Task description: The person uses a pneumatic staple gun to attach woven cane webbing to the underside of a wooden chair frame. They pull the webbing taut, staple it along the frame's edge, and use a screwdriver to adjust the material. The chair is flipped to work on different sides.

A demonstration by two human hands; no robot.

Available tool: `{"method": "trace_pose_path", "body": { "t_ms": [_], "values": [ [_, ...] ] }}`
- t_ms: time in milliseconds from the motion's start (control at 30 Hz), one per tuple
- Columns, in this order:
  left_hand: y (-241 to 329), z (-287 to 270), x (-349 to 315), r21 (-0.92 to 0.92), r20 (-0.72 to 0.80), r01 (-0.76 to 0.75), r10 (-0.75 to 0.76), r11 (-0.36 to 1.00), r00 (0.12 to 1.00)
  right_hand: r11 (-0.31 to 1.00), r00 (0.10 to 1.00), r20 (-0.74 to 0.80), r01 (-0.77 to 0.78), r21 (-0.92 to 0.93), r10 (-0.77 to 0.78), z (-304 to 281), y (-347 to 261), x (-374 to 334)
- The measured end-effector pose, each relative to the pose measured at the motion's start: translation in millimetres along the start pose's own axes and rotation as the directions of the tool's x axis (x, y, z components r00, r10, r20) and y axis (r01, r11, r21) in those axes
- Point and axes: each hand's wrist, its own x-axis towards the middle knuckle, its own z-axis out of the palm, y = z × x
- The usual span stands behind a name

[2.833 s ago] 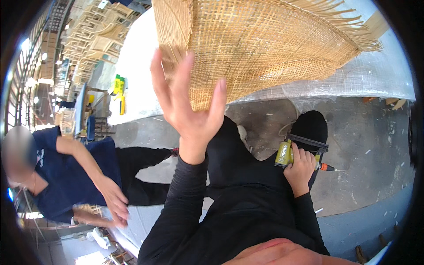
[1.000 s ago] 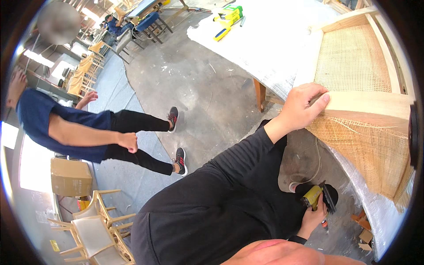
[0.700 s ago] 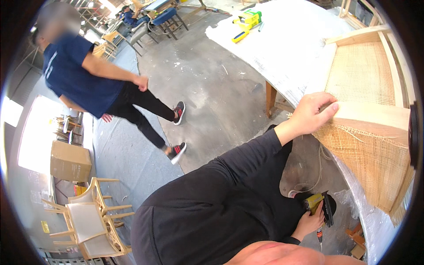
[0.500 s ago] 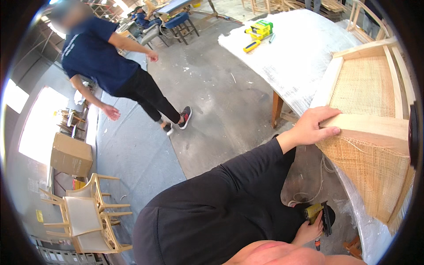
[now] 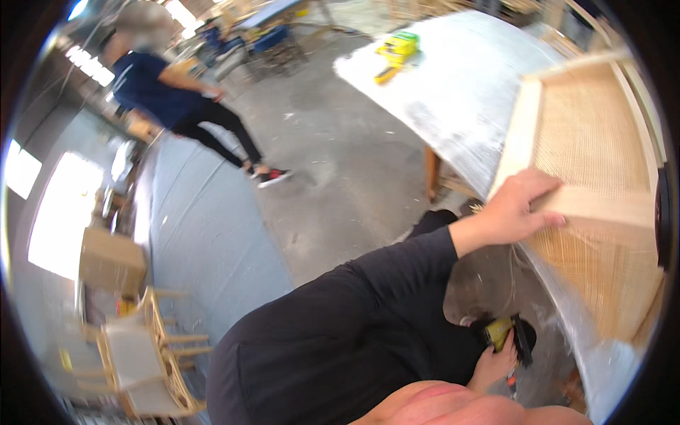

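Note:
My left hand (image 5: pixel 516 211) grips the crossbar (image 5: pixel 609 207) of a pale wooden frame (image 5: pixel 520 134), thumb on one side and fingers on the other. Woven cane webbing (image 5: pixel 584 131) fills the panel beyond the bar, and more webbing (image 5: pixel 595 265) hangs on the near side with a loose edge. Low down by the table's side, my right hand (image 5: pixel 496 363) is wrapped round the handle of an olive-coloured staple gun (image 5: pixel 499 331) with a black nose. A hose fitting (image 5: pixel 511 382) shows at its lower end. The frame's far right end is cut off by the view's rim.
The frame rests on a white-covered table (image 5: pixel 453 92), which also bears a yellow-and-green box (image 5: pixel 402 44) and a yellow-handled tool (image 5: pixel 386 74). A person in dark clothes (image 5: pixel 159 88) walks at the left. Stacked chairs (image 5: pixel 138 354) and a cardboard box (image 5: pixel 110 261) stand left.
My view has shifted, and the picture is blurred. The other person has stepped farther away. My left hand still grips the crossbar, and my right still holds the staple gun low.

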Motion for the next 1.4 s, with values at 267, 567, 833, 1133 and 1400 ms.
{"method": "trace_pose_path", "body": {
  "t_ms": [267,567,833,1133,1400],
  "values": [
    [-56,6,0,-0.176,0.046,0.249,-0.245,0.952,0.968,0.977,0.988,-0.096,-0.099,0.188,0.118,-7,-6,-7],
    [-55,8,1,-0.123,0.073,0.324,-0.317,0.938,0.946,0.864,0.914,-0.102,-0.328,0.381,0.392,-31,-6,-3],
    [9,26,-53,0.176,-0.026,-0.230,0.238,0.957,0.971,0.310,0.767,0.010,-0.271,0.911,0.642,-115,-6,8],
    [3,66,-92,-0.588,0.588,0.803,-0.631,0.097,0.507,-0.581,0.908,0.064,0.209,0.787,0.415,-124,-62,56],
    [11,59,-70,-0.523,0.690,0.848,-0.627,-0.084,0.363,-0.670,0.968,0.190,-0.034,0.742,0.161,-88,-77,37]
  ]
}}
